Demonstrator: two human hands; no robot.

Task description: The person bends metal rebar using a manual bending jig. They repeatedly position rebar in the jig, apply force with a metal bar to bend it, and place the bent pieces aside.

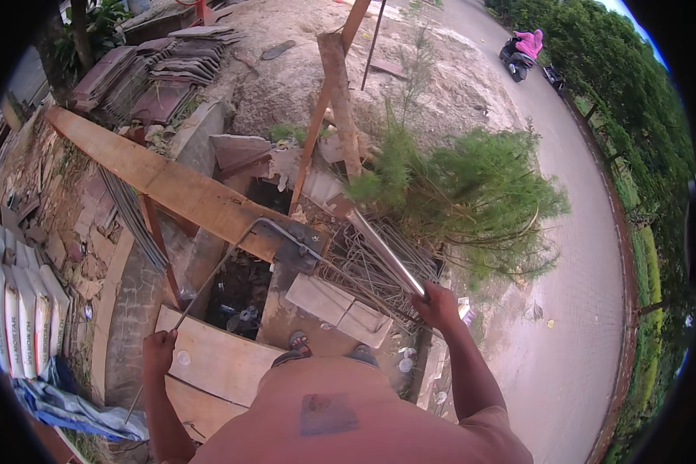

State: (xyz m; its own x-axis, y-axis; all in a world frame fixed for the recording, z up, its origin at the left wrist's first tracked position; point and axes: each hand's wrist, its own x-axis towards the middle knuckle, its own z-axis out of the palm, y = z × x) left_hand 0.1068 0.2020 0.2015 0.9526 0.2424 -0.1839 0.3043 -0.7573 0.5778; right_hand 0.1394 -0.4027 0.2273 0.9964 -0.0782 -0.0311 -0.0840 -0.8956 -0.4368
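Note:
My left hand (158,352) is closed round a thin metal rod (218,269), which slants up to a dark plate (292,252) on the end of a long wooden plank (158,178). The rod bends sharply near the plate and runs across it. My right hand (438,307) grips the near end of a shiny metal pipe (387,251). That pipe points up and left, its brownish far end beside a wooden post (340,100); whether they touch I cannot tell. Under the pipe lies a heap of bent metal rods (371,271).
Boards (224,352) and tiles (336,308) lie around my feet, next to a dark pit (240,294) with litter. A leafy green bush (472,193) stands at the right. White sacks (27,309) are stacked left. A person in pink (529,44) rides a motorbike on the road.

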